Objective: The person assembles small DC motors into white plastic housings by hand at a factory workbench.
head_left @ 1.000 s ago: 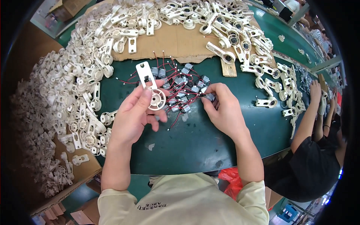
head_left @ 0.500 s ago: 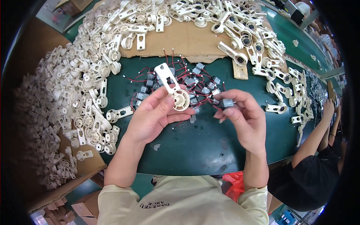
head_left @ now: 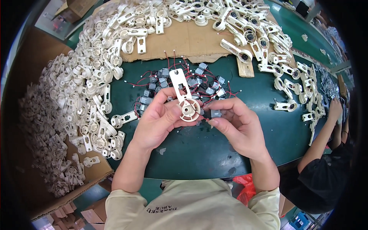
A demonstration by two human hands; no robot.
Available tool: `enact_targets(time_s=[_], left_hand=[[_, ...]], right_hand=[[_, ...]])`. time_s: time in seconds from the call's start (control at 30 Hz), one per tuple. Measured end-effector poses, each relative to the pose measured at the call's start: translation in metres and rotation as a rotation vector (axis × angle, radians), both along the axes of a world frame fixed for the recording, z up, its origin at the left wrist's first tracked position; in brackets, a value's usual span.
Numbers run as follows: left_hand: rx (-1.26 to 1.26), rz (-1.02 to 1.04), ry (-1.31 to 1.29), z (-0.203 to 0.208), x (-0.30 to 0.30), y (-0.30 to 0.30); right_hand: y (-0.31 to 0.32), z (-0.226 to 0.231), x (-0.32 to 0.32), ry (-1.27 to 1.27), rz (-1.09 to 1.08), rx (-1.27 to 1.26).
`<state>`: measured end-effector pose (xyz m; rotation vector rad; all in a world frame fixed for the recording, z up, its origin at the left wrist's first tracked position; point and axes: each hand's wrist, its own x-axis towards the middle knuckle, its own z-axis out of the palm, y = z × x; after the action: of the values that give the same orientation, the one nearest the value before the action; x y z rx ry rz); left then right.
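My left hand [head_left: 163,117] is closed around a cream plastic housing [head_left: 179,81], gripping it by its round spoked end while the flat slotted arm points up and away. Between the thumb and fingers of my right hand [head_left: 239,124] is a small grey motor [head_left: 215,114] with a thin red wire. The motor sits right beside the ring of the housing; whether the two touch, I cannot tell. Just beyond my hands lies a heap of similar motors [head_left: 210,91] with red and black wires on the dark green table [head_left: 191,153].
Cream housings [head_left: 92,92] are piled along the left, and a large cardboard box [head_left: 73,193] there is full of more. Housings with dark centres [head_left: 251,36] cover the back right near a small wooden block [head_left: 245,70]. A co-worker's arm [head_left: 322,130] is at the far right.
My right hand has brought the motor leftward, up to the housing's round end. My left hand has shifted slightly right with the housing, which now stands a little more upright.
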<state>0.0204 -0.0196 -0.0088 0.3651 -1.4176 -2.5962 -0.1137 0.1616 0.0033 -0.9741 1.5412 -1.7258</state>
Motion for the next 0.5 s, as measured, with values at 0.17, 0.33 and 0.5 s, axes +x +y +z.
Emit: enact_targets(time_s=[0.17, 0.33, 0.5], left_hand=[[-0.062, 0.026, 0.013, 0.001, 0.000, 0.005], [-0.051, 0.095, 0.021, 0.008, -0.003, 0.007], [-0.036, 0.162, 0.045, 0.004, 0.000, 0.007]], right_hand=[[-0.001, 0.007, 0.000, -0.126, -0.065, 0.005], [-0.002, 0.004, -0.001, -0.086, -0.005, -0.029], [0.000, 0.007, 0.000, 0.115, -0.018, 0.114]])
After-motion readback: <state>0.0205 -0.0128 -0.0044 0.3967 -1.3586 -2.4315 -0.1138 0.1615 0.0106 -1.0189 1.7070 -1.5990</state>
